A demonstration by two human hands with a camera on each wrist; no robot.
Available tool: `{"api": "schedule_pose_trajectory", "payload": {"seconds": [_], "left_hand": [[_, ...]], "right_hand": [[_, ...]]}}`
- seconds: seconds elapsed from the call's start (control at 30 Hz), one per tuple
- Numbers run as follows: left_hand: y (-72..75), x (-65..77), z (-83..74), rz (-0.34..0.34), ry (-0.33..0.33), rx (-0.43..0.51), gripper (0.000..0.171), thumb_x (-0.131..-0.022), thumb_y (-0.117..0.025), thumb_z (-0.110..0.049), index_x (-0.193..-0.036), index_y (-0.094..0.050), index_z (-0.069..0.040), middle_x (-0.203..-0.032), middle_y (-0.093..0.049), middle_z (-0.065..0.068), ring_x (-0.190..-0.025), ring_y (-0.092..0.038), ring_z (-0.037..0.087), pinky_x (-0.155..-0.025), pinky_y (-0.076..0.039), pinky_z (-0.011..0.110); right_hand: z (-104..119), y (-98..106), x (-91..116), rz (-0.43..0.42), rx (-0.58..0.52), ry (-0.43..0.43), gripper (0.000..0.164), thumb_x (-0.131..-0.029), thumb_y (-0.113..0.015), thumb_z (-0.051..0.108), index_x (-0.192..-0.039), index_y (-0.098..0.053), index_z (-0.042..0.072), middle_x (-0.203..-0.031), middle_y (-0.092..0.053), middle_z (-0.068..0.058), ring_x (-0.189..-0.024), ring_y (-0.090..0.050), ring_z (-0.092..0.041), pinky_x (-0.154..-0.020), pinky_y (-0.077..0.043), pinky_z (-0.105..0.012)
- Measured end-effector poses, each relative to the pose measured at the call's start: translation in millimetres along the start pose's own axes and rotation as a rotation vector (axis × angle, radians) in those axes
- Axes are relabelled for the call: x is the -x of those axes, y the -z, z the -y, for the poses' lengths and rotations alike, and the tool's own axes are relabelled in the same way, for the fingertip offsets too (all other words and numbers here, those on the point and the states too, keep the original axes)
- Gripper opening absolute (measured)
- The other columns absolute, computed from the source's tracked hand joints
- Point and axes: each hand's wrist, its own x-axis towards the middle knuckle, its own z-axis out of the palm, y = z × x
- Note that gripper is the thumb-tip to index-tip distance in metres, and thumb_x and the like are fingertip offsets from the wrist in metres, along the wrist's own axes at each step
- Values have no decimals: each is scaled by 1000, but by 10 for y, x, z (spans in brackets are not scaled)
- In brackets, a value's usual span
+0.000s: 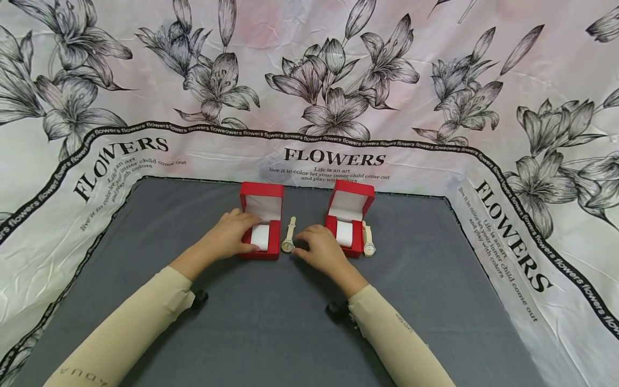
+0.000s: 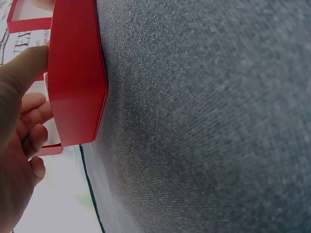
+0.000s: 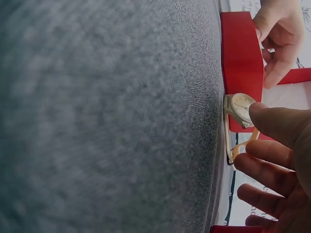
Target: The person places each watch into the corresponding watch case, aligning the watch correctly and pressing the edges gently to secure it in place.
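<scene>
Partly hidden by the left hand (image 1: 233, 234), the left red box (image 1: 274, 240) stood open near the middle of the head frame, its white cushion (image 1: 260, 237) covered along the left side. That hand held the box's left side between thumb and bent fingers, though some fingertips could not be made out behind the red wall at the left wrist frame's upper left. Just right of this box lay the left watch (image 1: 288, 239); the right hand (image 1: 320, 248) was beside it, loosely spread and gripping nothing, its thumb overlapping the dial's edge at right of the right wrist frame; contact could not be told. This hand also stood before part of the right red box (image 1: 358, 240), cut off at that wrist frame's bottom edge. Right of it lay the right watch (image 1: 368, 242), its strap partly hidden, on the grey-covered bench (image 1: 271, 317).
</scene>
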Motion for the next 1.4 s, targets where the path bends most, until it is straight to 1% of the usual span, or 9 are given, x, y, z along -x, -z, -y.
{"api": "schedule_pose_trajectory", "payload": {"seconds": [0.17,0.37,0.6,0.73,0.87,1.0,1.1,1.2,1.4], "left_hand": [[13,-29,3,-7,-16,7,68,-79,-88,-35,-134,-63,-6,-131,-66,12,-112,-50,29,-98,-41,51],[23,-55,-9,-23,-38,-4,69,-78,-88,-36,-134,-62,-6,-131,-64,11,-115,-50,30,-101,-41,51],[20,-44,-46,-122,-109,-33,71,-76,-89,-35,-134,-62,-5,-128,-62,12,-112,-50,31,-97,-42,51],[-6,-31,-57,-177,-137,-75,71,-76,-89,-35,-134,-61,-4,-127,-60,13,-113,-50,31,-98,-42,50],[-15,5,-86,-236,-152,-119,71,-77,-88,-34,-134,-60,-2,-127,-58,15,-117,-49,32,-101,-41,52],[-2,60,-123,-286,-132,-108,71,-78,-88,-32,-134,-59,-1,-129,-56,17,-119,-47,34,-103,-40,54],[36,101,-149,-332,-102,-58,70,-76,-88,-29,-133,-60,-1,-128,-56,17,-117,-47,35,-101,-40,54],[89,128,-173,-371,-67,-7,71,-75,-89,-27,-134,-59,-3,-129,-55,15,-117,-46,34,-98,-40,52],[190,192,-262,-362,-13,55,74,-74,-89,-27,-137,-58,-4,-132,-53,16,-121,-43,34,-100,-38,53]], "right_hand": [[-7,5,-43,10,3,1,34,-89,-80,34,-115,-77,12,-112,-74,-5,-114,-63,-26,-106,-46,-44],[-24,0,-85,6,-18,11,31,-89,-80,33,-113,-78,12,-110,-75,-4,-110,-65,-25,-102,-48,-42],[-31,-39,-140,10,-53,-17,26,-89,-80,31,-108,-79,13,-102,-77,-1,-102,-65,-20,-95,-52,-39],[-14,-56,-163,12,-89,-52,21,-91,-79,29,-106,-79,15,-95,-76,2,-95,-63,-16,-88,-53,-36],[15,-70,-171,-2,-139,-81,20,-91,-78,26,-107,-79,15,-92,-75,2,-92,-62,-16,-84,-53,-36],[44,-92,-151,11,-176,-121,21,-92,-78,25,-111,-78,16,-91,-76,4,-93,-62,-13,-83,-54,-34],[62,-106,-129,25,-194,-139,22,-92,-77,25,-113,-78,17,-91,-76,5,-93,-61,-12,-82,-53,-33],[77,-103,-111,5,-212,-133,21,-92,-77,24,-112,-78,17,-89,-75,4,-92,-61,-12,-81,-53,-33],[84,-43,-51,-44,-265,-118,21,-91,-78,22,-111,-78,16,-90,-74,3,-89,-61,-13,-81,-53,-34]]}}
